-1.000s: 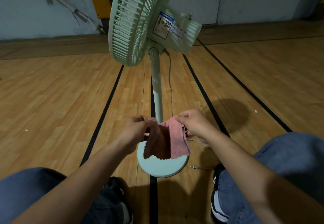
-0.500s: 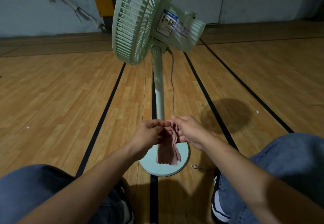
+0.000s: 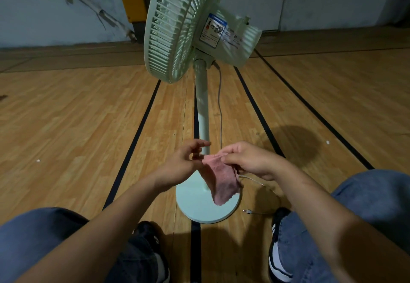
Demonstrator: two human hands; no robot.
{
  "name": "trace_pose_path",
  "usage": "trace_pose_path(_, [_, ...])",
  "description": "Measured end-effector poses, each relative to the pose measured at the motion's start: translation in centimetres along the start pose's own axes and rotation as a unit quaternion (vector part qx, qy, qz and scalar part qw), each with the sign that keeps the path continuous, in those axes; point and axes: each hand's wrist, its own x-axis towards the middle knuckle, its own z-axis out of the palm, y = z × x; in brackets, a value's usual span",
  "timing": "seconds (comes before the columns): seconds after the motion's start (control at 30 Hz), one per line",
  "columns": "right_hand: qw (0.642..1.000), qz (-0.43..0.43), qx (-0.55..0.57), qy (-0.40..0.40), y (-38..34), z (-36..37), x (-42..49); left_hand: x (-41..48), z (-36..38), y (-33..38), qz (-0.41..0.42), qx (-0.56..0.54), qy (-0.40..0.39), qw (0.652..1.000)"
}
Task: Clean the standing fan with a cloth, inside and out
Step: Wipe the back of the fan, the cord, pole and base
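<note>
Over the fan's round base, in the head view, I see my right hand pinching the pink cloth, which hangs down. My left hand is beside it, fingers loosely apart, holding nothing. The standing fan rises ahead.

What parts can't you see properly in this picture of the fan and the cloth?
Head view only:
- Fan: the top of the grille is cut off by the upper edge, and the blades are hidden behind its ribs.
- Label: print too small to read.
- Base: partly covered by the cloth.
- Cloth: its upper corner is hidden under the right hand.
- Left hand: whether it touches the cloth is unclear.
</note>
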Motion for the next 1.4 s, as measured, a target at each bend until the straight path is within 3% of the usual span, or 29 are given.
trace_pose_path(0.07, [1.000,-0.004,-0.013,-0.012,-0.2,-0.5,-0.3,-0.1,-0.3,0.2,0.018,0.027,-0.099,0.995])
trace_pose_path(0.1, [1.000,-0.005,-0.020,-0.011,-0.3,-0.7,-0.5,-0.1,-0.1,0.2,0.033,0.075,-0.107,0.991])
trace_pose_path(0.2, [0.997,-0.005,-0.076,0.002,-0.3,-1.2,-0.6,0.0,0.7,-0.3,0.055,0.169,-0.046,0.983])
trace_pose_path(0.43, [0.978,-0.036,-0.197,0.061,1.3,-0.5,0.3,0.5,1.4,-1.1,-0.004,0.212,0.039,0.976])
trace_pose_path(0.53, [0.976,-0.053,-0.203,0.067,2.0,0.6,0.9,0.9,1.3,-1.4,-0.071,0.123,0.054,0.988])
trace_pose_path(0.67, [0.976,-0.079,-0.189,0.069,2.6,2.1,1.2,1.0,1.1,-1.1,-0.164,-0.081,0.057,0.981])
trace_pose_path(0.87, [0.985,-0.096,-0.134,0.058,2.7,3.9,1.3,0.8,1.4,-0.5,-0.226,-0.315,0.051,0.921])
trace_pose_path(1.07, [0.987,-0.116,-0.094,0.066,1.8,3.3,0.6,0.4,0.2,-0.4,-0.226,-0.460,0.013,0.859])
trace_pose_path(1.1, [0.987,-0.112,-0.086,0.071,1.5,3.0,0.6,0.4,0.1,-0.5,-0.213,-0.455,0.006,0.865])
trace_pose_path(1.13, [0.989,-0.105,-0.072,0.077,1.2,2.6,0.5,0.5,0.0,-0.5,-0.193,-0.408,0.013,0.892])
trace_pose_path(1.23, [0.992,-0.081,-0.030,0.097,0.5,1.5,0.5,0.5,0.5,-0.3,-0.098,-0.188,0.047,0.976])
trace_pose_path(1.4, [0.985,-0.089,0.063,0.131,-0.8,0.0,-0.6,0.0,1.6,0.0,-0.048,-0.131,-0.106,0.985])
